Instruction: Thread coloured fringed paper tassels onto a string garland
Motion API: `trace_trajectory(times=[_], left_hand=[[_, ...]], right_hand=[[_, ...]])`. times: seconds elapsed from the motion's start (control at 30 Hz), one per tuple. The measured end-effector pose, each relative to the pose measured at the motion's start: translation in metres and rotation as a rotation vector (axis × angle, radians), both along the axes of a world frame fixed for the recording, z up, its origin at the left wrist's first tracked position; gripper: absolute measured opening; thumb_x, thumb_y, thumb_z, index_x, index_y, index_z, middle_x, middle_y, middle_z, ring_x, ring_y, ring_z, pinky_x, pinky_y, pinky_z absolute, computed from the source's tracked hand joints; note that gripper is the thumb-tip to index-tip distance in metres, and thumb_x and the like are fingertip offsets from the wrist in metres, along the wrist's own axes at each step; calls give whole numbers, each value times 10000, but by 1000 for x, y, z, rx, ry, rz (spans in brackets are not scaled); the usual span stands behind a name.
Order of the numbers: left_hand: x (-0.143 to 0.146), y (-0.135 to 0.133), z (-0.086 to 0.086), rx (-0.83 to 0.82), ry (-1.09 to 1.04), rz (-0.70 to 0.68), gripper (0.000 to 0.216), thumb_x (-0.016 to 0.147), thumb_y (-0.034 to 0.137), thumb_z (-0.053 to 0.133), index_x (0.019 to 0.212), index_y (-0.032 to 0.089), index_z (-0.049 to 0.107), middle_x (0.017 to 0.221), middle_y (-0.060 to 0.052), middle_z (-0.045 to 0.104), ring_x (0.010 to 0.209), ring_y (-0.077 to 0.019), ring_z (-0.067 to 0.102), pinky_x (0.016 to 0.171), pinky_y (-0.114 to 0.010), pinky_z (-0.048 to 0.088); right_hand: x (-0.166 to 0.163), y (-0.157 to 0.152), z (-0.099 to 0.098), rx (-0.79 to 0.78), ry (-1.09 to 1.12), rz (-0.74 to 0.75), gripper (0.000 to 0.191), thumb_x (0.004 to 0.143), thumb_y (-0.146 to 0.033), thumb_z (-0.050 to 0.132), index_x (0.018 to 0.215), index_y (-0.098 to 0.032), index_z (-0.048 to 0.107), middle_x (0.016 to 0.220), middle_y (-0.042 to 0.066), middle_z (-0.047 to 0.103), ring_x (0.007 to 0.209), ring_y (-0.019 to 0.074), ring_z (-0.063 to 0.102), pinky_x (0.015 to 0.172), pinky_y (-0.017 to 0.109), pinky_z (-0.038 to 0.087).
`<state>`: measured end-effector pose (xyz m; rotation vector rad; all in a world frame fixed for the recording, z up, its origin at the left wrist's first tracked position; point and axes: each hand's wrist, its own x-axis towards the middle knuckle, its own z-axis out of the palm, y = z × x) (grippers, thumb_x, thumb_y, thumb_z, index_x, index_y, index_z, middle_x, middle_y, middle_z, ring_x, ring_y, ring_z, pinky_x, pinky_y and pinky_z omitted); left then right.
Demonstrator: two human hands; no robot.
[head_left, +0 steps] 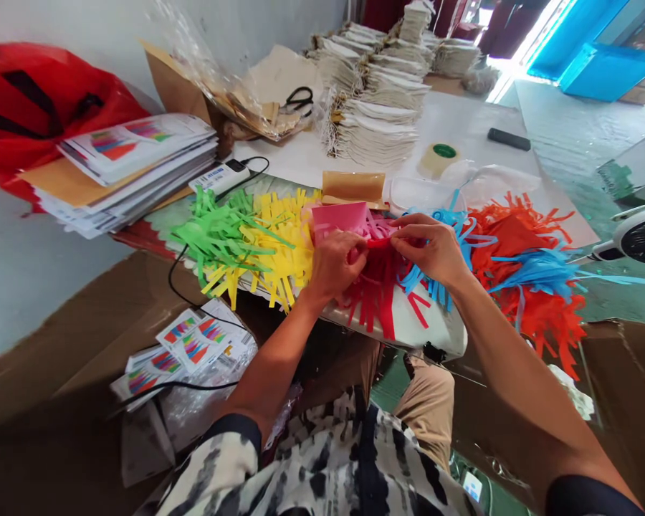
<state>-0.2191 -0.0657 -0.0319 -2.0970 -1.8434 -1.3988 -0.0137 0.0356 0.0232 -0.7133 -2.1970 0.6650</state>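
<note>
While red fringe strip (375,297) lies near the front edge of the table (445,327), left hand (337,262) and right hand (428,247) pinch its top band; pink fringe (377,228) just behind, yellow fringe (284,247) then green fringe (220,233) leftward.

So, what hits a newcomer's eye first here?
Probably the bright row across the middle: green fringe and yellow fringe on the left, orange-red fringe on the right. At its centre, the left hand and right hand pinch red fringe near its top edge. Behind rise stacked off-white bundles.
</note>
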Motion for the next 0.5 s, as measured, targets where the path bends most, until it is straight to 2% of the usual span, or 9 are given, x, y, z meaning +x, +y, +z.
trace_trajectory(times=[0.13,0.37,0.43,0.5], left_hand=[[0,-1,1,-35,148,24,73,924,157,646,938,199,705,964,-46,768,982,-239,683,920,-370,503],[-9,4,8,1,324,175,139,938,181,596,964,181,732,942,-94,755,940,-274,666,848,-411,482],[-13,6,10,-18,368,231,154,916,170,592,956,170,740,935,-111,758,927,-283,662,819,-417,476],[-15,9,13,-57,425,268,160,882,147,593,933,161,745,909,-126,752,911,-291,658,785,-421,465]], right_hand=[[3,8,17,50,71,-3,85,914,-282,736,893,-254,814,1142,61,806,1072,253,748,1001,457,560],[9,18,51,72,320,-84,60,913,-251,745,860,-258,772,1068,37,818,1039,213,741,986,432,573],[11,24,63,57,414,-117,66,931,-295,739,896,-246,766,1074,56,814,1016,199,725,961,417,571],[17,32,77,51,420,-138,136,936,-378,738,954,-245,760,1063,73,800,1035,209,703,944,419,561]])
